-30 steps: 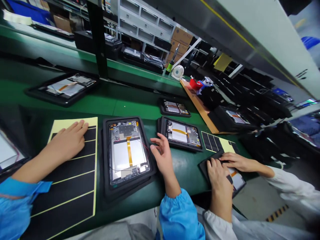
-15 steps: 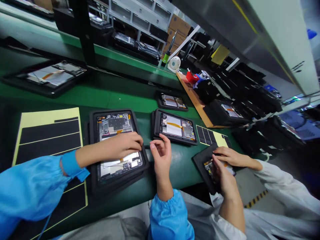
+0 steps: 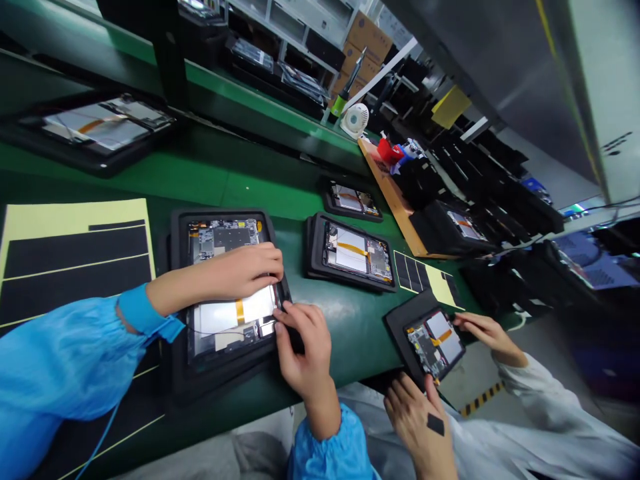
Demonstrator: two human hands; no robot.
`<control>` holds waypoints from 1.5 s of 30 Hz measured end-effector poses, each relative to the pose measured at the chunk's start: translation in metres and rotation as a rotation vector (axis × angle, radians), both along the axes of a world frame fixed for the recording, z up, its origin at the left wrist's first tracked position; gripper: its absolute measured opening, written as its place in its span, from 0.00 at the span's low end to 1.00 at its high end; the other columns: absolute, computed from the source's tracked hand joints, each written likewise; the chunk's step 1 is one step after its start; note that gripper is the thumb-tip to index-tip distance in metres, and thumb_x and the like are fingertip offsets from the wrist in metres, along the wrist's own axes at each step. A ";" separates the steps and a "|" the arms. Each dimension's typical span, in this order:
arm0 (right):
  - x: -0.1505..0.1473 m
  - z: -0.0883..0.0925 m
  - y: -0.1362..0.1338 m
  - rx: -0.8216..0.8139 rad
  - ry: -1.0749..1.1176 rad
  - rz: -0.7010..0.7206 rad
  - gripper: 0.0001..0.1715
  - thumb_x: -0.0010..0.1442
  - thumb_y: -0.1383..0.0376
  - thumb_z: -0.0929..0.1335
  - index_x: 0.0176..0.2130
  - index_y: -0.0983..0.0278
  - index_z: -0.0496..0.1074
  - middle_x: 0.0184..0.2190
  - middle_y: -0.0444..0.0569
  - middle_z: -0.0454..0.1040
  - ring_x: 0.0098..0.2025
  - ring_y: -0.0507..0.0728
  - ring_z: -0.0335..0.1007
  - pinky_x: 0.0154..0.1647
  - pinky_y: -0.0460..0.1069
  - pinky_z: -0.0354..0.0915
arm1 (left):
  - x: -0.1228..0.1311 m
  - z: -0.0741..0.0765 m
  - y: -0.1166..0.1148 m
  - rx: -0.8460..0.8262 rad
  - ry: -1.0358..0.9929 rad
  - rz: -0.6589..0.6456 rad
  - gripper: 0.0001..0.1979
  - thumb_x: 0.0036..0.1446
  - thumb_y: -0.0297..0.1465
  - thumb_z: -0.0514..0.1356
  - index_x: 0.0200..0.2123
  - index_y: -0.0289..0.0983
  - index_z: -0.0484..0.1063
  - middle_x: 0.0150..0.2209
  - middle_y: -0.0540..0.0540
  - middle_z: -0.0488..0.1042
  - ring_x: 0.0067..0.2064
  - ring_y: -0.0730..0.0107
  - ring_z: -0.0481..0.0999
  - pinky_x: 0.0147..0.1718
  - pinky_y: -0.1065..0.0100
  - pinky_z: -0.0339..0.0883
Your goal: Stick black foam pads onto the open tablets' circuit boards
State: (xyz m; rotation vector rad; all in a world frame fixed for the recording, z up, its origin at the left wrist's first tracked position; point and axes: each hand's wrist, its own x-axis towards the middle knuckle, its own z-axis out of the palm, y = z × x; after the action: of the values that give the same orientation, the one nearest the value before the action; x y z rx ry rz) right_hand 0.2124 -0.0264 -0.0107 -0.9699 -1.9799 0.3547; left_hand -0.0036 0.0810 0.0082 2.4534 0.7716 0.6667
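We are pressing our left hand flat, fingers together, on the open tablet in its black tray on the green bench, our right hand pinching a black strip at its near right edge.

"Left of the near tablet?"
"A strip sheet, flat on the bench."
"Right of it?"
"Another tablet, a third tablet behind that."
"Farther right?"
"A smaller strip sheet, just before a wooden board."

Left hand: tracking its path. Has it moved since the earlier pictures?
Yes: the left hand moved right, off the black-striped sheet, onto the open tablet.
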 end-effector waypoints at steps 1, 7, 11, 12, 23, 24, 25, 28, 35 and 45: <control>0.001 0.000 -0.001 0.008 -0.017 0.002 0.34 0.65 0.75 0.68 0.66 0.53 0.66 0.43 0.49 0.84 0.44 0.62 0.78 0.45 0.59 0.73 | -0.001 0.001 0.000 0.004 0.001 0.000 0.13 0.71 0.29 0.52 0.36 0.37 0.75 0.38 0.44 0.74 0.43 0.62 0.70 0.43 0.63 0.64; 0.002 0.003 -0.001 0.047 -0.090 0.015 0.29 0.65 0.72 0.68 0.63 0.55 0.69 0.43 0.51 0.84 0.43 0.63 0.79 0.44 0.60 0.73 | -0.007 0.002 0.007 0.022 -0.026 0.005 0.13 0.70 0.27 0.51 0.33 0.37 0.72 0.36 0.44 0.73 0.41 0.63 0.71 0.41 0.65 0.64; 0.000 0.006 0.000 0.023 -0.075 0.002 0.32 0.65 0.72 0.68 0.65 0.54 0.66 0.41 0.50 0.84 0.43 0.63 0.79 0.45 0.60 0.74 | -0.007 0.002 0.008 0.042 -0.015 0.020 0.13 0.70 0.27 0.50 0.34 0.36 0.71 0.36 0.44 0.73 0.40 0.62 0.70 0.40 0.64 0.64; 0.000 0.007 -0.001 0.022 -0.082 0.000 0.32 0.65 0.72 0.68 0.65 0.53 0.66 0.41 0.50 0.83 0.43 0.63 0.79 0.45 0.60 0.75 | -0.008 0.002 0.007 0.045 -0.010 0.022 0.12 0.69 0.26 0.50 0.35 0.36 0.71 0.37 0.44 0.73 0.40 0.62 0.70 0.40 0.64 0.64; 0.002 0.013 -0.010 -0.009 -0.184 0.080 0.38 0.64 0.71 0.68 0.69 0.53 0.61 0.45 0.50 0.83 0.53 0.66 0.76 0.52 0.63 0.71 | -0.010 0.000 0.009 0.025 -0.027 0.008 0.10 0.66 0.25 0.52 0.35 0.37 0.73 0.38 0.44 0.74 0.42 0.61 0.72 0.42 0.64 0.65; 0.000 0.014 -0.009 -0.030 -0.190 0.075 0.38 0.65 0.71 0.68 0.70 0.53 0.60 0.46 0.50 0.83 0.54 0.66 0.76 0.53 0.64 0.71 | -0.010 -0.001 0.009 0.026 -0.028 0.007 0.10 0.66 0.25 0.52 0.35 0.37 0.72 0.38 0.44 0.74 0.42 0.62 0.72 0.42 0.64 0.65; -0.001 0.015 -0.008 -0.047 -0.189 0.071 0.38 0.65 0.71 0.68 0.70 0.53 0.60 0.46 0.50 0.83 0.54 0.66 0.76 0.54 0.64 0.70 | -0.010 -0.001 0.009 0.026 -0.028 0.007 0.10 0.66 0.25 0.52 0.35 0.37 0.72 0.38 0.44 0.74 0.42 0.62 0.72 0.42 0.65 0.65; -0.003 0.016 -0.006 -0.061 -0.186 0.084 0.38 0.65 0.70 0.68 0.70 0.53 0.60 0.46 0.49 0.84 0.56 0.67 0.75 0.57 0.64 0.69 | -0.009 -0.001 0.009 0.030 -0.033 0.014 0.11 0.66 0.25 0.52 0.35 0.36 0.72 0.38 0.44 0.74 0.42 0.61 0.72 0.42 0.65 0.65; 0.003 0.023 -0.001 -0.160 -0.185 0.085 0.34 0.67 0.69 0.68 0.69 0.53 0.61 0.47 0.49 0.84 0.57 0.64 0.77 0.64 0.65 0.65 | -0.010 0.000 0.011 -0.001 -0.050 0.008 0.10 0.64 0.25 0.52 0.35 0.37 0.73 0.37 0.45 0.75 0.43 0.62 0.73 0.43 0.65 0.66; -0.002 0.011 0.003 -0.244 -0.047 -0.037 0.31 0.70 0.67 0.67 0.68 0.54 0.61 0.54 0.51 0.82 0.61 0.62 0.75 0.64 0.62 0.67 | -0.014 0.003 0.015 0.029 -0.066 -0.022 0.14 0.52 0.17 0.51 0.30 0.37 0.72 0.37 0.45 0.75 0.43 0.61 0.73 0.42 0.66 0.66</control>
State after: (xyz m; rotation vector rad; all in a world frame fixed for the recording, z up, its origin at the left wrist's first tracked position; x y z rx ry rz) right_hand 0.2100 -0.0237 0.0000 -1.1759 -1.9892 0.5669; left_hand -0.0180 0.0956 0.0109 2.4488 0.7129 0.7518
